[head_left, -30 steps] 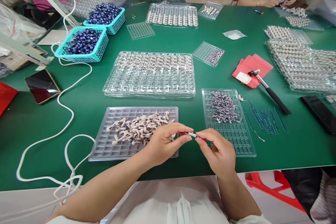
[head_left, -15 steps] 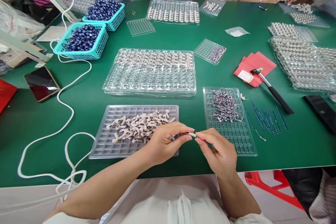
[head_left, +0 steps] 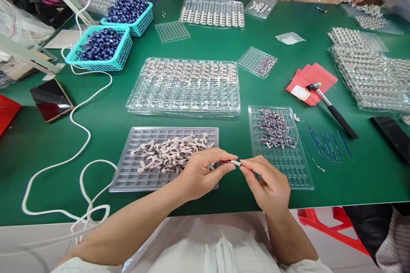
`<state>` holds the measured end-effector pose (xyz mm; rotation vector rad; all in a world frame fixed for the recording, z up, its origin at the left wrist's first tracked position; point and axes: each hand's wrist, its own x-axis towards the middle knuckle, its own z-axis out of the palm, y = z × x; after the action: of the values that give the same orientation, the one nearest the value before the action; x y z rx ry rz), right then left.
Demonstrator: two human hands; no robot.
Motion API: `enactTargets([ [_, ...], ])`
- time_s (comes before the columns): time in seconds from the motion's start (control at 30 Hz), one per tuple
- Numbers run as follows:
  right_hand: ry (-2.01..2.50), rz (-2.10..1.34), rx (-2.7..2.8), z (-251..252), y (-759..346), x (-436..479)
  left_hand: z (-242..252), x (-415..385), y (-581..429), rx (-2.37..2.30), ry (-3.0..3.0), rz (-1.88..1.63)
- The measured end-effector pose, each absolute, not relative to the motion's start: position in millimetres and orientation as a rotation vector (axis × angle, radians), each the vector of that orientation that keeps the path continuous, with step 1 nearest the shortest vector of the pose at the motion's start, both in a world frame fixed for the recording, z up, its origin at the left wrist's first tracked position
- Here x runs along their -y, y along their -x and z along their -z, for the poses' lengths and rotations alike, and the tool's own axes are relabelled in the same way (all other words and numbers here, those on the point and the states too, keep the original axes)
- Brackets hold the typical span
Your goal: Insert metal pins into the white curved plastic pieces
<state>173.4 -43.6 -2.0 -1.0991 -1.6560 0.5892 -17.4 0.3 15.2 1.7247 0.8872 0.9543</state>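
My left hand pinches a white earbud shell between thumb and fingertips, its stem pointing right. At the stem's end my right hand is closed in a pinch, with a small dark bit showing at the fingertips; what exactly it grips is mostly hidden. Under and behind my left hand, a grey plastic tray bears a heap of loose earbud shells. Beside my right hand, a clear tray holds a pile of small wired parts.
Ahead lies a stacked clear tray partly filled with earbud pieces. A hammer rests across red packets, near thin blue strips. Turquoise baskets, a phone and a white cable are left. Two people work opposite.
The pinch on the earbud shell holds with barely any movement of either hand. The whole view has shifted very slightly.
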Motion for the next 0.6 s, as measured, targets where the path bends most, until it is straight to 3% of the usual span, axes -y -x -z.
enactTargets([
  [0.6,1.045,-0.56,1.686,0.4,-173.5,42.9,-19.7,-0.3,17.3,-0.893,-1.731,-0.902],
])
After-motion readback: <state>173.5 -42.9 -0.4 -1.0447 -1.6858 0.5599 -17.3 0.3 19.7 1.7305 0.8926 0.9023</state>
